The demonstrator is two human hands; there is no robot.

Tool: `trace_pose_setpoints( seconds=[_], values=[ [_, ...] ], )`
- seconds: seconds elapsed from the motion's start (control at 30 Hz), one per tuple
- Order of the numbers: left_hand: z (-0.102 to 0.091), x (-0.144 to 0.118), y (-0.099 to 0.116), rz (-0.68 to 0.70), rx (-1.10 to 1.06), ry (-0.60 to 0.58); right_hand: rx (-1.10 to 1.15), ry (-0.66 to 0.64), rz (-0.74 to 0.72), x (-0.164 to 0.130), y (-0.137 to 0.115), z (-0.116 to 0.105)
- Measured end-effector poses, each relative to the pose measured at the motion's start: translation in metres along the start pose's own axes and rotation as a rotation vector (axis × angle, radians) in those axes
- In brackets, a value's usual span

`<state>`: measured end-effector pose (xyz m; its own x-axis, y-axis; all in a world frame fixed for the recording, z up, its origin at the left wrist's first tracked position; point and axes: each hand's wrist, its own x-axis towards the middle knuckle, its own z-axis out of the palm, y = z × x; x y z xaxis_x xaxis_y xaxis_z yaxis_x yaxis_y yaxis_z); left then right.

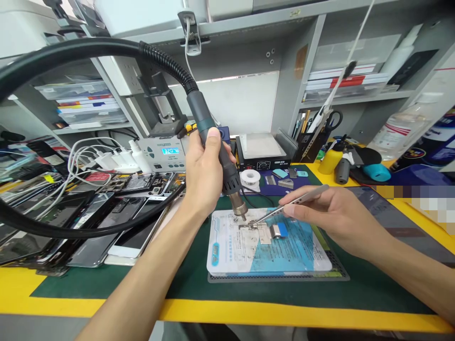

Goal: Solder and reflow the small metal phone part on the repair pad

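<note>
At frame centre, a black hot-air gun [216,156] is being gripped by the left hand [202,177]; slim metal tweezers [284,206] are being pinched by the right hand [332,215] over a small circuit board [256,229].

A phone repair workshop: hot-air station [163,154], dismantled phones [106,222], solder spool [250,177].

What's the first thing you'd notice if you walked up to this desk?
The left hand at the middle of the desk grips a hot air gun, nozzle down over a small circuit board on a pale mat. The right hand touches tweezers to that board. Phones pile up on the left.
</note>
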<state>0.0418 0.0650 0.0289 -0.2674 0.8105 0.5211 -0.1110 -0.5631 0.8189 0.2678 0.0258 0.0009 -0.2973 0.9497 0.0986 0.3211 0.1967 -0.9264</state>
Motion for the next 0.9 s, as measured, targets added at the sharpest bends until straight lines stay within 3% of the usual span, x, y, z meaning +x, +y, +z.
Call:
trace_pose_setpoints(
  seconds=[0.33,0.9],
  values=[
    [0.004,-0.005,0.011,-0.078,0.03,-0.034,-0.119,0.013,0.026,0.002,0.005,-0.002],
    [-0.024,-0.015,0.017,-0.038,-0.099,0.077,-0.064,0.001,0.005,-0.002,0.0,-0.001]
  ],
)
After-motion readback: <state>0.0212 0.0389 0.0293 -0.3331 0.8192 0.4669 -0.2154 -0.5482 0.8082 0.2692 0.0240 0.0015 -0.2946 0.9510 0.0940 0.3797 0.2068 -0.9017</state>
